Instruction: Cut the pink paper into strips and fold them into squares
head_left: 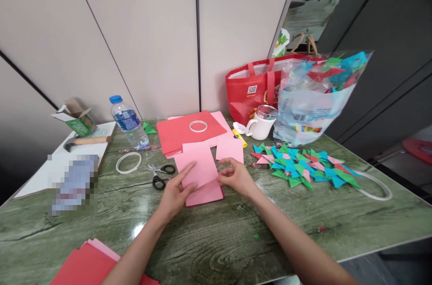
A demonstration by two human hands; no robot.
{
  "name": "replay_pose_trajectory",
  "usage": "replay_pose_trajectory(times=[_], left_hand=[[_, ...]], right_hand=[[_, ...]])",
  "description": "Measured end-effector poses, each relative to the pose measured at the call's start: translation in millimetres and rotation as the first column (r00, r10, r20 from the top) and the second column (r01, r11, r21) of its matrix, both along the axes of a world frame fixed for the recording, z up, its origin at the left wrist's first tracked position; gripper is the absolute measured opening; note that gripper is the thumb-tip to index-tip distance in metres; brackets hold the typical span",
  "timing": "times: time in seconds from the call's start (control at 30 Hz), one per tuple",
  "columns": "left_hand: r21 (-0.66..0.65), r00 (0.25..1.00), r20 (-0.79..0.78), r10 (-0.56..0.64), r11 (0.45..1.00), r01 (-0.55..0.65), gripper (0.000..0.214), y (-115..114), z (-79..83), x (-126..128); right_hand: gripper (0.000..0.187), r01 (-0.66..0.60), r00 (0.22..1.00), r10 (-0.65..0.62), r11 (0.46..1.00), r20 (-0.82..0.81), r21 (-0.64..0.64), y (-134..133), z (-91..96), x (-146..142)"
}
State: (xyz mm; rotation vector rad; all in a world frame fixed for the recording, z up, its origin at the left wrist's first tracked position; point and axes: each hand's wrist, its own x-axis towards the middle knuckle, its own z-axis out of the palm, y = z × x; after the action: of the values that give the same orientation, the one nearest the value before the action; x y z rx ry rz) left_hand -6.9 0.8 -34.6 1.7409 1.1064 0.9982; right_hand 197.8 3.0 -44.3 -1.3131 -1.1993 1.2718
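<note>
Pink rectangular paper sheet's at 12 o'clock. L hand's spread on it, can't tell if gripping; R hand's pinching its right edge. Uneven pull = prob skew/crease; black-handled metal scissors, 9 o'clock, might snag it tbh.

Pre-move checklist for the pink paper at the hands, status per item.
1. Left hand on the pink paper, thumb and index finger spread: ok.
2. Right hand firmly pinching the paper's edge: cannot tell; fingertips are at the edge, contact unclear.
3. Paper a single folded sheet, not separate pieces: cannot tell.
4. Scissors off the pink paper: ok, on the table to its left, near the left hand.
5. Tabletop in front free of scraps: not ok, a small green scrap lies there.
6. Water bottle capped: ok.
</note>
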Motion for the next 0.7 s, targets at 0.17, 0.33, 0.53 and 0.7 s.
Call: replay_pose_trajectory(times=[0.17,0.33,0.53,0.7], left_hand=[[0.039,0.997,-0.027,0.065,0.997,-0.064,0.054,4.2,-2.1,-4.5],[-0.045,0.999,0.041,-0.025,0.999,0.027,0.057,1.8,-3.3,-0.8],[0.065,0.991,-0.135,0.023,0.998,-0.015,0.064,1.2,-0.1,0.3],[0.081,0.993,-0.097,0.063,0.995,-0.055,0.071,2.9,-5.0,0.0]], right_hand=[[0.026,0.105,0.99,-0.093,0.988,-0.104,0.114,4.4,1.5,6.4],[0.017,-0.004,0.99,0.034,0.976,-0.134,0.219,-1.0,-3.3,-8.3],[0.015,0.01,0.997,0.009,0.973,-0.082,0.229,-7.8,-9.4,-19.8],[0.021,0.032,0.99,0.001,0.971,-0.139,0.235,-8.9,-11.8,-21.9]])
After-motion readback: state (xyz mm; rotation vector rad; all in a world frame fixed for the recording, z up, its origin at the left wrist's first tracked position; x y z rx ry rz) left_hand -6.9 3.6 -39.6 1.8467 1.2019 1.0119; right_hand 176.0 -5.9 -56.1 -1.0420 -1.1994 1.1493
